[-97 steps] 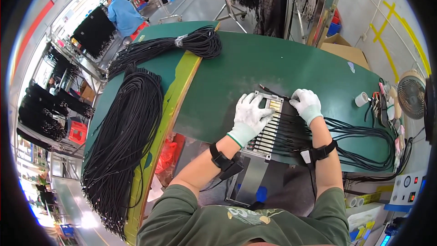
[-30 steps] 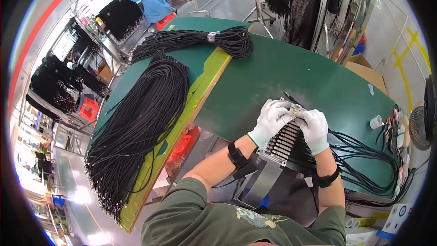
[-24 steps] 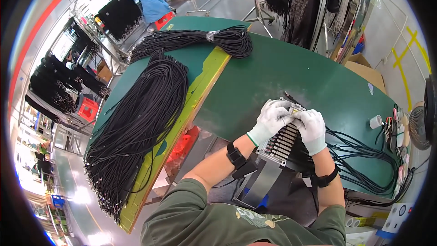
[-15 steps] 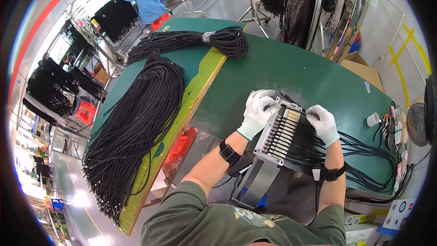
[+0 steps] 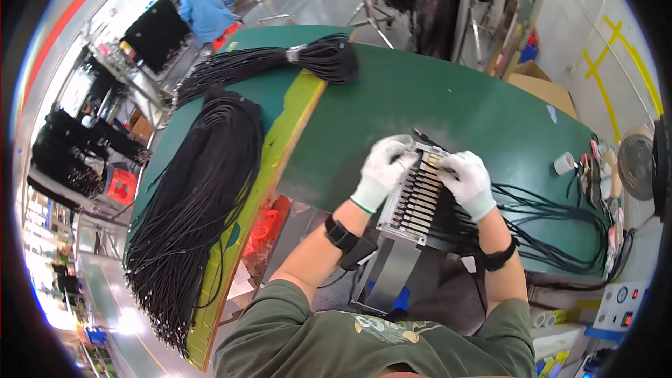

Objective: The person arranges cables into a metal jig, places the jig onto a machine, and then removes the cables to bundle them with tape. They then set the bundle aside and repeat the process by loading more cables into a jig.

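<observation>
From where I'm watching, the most open patch is the bare green table (image 5: pixel 448 108) in the upper middle of the frame, plenty of room to slide a hand there. The centre is crowded: both gloved hands, left hand (image 5: pixel 381 171) and right hand (image 5: pixel 467 183), sit on the slotted metal fixture (image 5: pixel 413 199). To the right, loose black cables (image 5: pixel 553 227) sprawl across the mat. The far right edge is cluttered with a tape roll (image 5: pixel 563 163) and small tools. On the left, the big cable heap (image 5: pixel 199 196) blocks that side, and a tied cable bundle (image 5: pixel 280 63) lies across the upper left.
</observation>
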`<state>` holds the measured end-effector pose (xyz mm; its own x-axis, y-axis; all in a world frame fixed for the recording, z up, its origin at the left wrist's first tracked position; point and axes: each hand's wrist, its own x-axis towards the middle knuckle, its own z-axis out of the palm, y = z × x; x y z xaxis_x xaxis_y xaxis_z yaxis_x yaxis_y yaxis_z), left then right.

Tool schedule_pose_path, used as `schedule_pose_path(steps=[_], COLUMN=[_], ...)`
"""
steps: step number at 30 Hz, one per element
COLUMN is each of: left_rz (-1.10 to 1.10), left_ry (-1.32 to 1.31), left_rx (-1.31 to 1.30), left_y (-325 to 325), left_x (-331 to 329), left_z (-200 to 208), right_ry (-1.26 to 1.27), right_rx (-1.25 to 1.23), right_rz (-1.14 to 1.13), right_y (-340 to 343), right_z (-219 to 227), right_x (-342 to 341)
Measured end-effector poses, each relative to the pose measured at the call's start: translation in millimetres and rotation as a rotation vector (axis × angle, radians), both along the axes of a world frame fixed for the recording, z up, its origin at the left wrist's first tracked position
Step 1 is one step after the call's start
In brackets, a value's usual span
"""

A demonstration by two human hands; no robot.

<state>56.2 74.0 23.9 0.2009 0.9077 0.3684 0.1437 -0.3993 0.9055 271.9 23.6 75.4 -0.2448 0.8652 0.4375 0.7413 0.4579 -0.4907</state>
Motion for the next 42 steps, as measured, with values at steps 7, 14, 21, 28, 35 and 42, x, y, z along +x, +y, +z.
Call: schedule_pose_path(steps=[7, 14, 21, 28, 35, 42], left_rz=[0.177, 0.184, 0.123, 0.001, 0.026, 0.035], left_ry=[0.404, 0.363, 0.499, 0.646, 0.904, 0.813], left_rx=[0.396, 0.099, 0.008, 0.291, 0.433, 0.456], left_y=[8.5, 10.5, 11.8, -1.2, -10.0, -5.5], left_x=[-9.4, -10.8, -13.8, 7.0, 15.3, 17.2], left_z=[12.1, -0.2, -4.0, 7.2, 7.3, -2.7], right_ry=[-0.080, -0.196, -0.301, -0.327, -0.320, -0.319], right_rx=[0.107, 0.017, -0.016, -0.054, 0.120, -0.002], right_rz=[-0.051, -0.104, -0.116, -0.132, -0.320, -0.263], right_y=[12.3, 14.5, 15.5, 14.3, 26.6, 26.9], right_z=[-11.7, -23.8, -23.9, -23.5, -33.5, -35.5], right_x=[-2.0, 15.6, 20.6, 14.3, 20.7, 36.1])
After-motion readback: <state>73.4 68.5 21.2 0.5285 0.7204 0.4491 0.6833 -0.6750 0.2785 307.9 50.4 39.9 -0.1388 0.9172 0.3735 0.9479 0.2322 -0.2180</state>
